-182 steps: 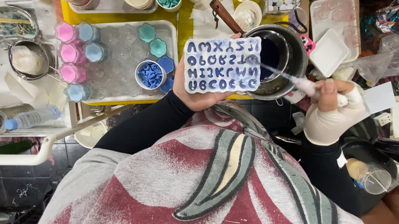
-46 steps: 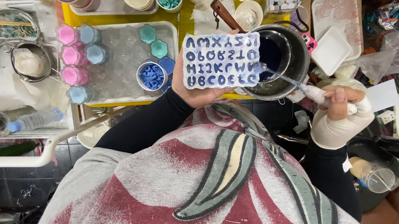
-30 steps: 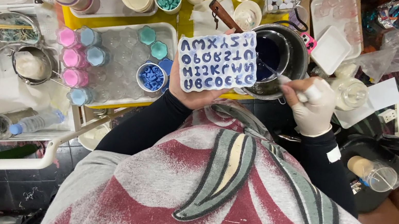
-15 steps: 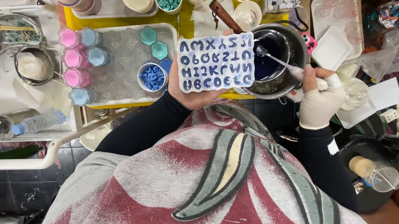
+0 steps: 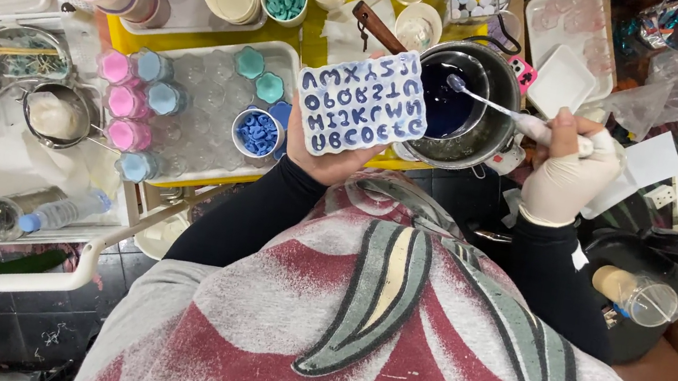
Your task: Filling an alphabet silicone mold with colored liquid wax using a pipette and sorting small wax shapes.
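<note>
Holding white letter mould (image 5: 362, 103) (cavities blue-filled) in left hand (image 5: 328, 158), gloved right hand (image 5: 567, 174) gripping dropper (image 5: 509, 115).

Left hand (image 5: 328, 155) raised, palm up, gloved right hand (image 5: 567, 171) pinching, both arms black-sleeved

White letter mould (image 5: 360, 103) (blue-filled), dark blue liquid (image 5: 449, 102)

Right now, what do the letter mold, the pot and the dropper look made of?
Letter mold: probably silicone, matte pale blue, slightly bowed on the left hand. Pot: metal, the shiny grey rim catches light; dark blue liquid inside. Dropper: likely clear plastic, thin translucent stem, held by the gloved right hand.
</note>
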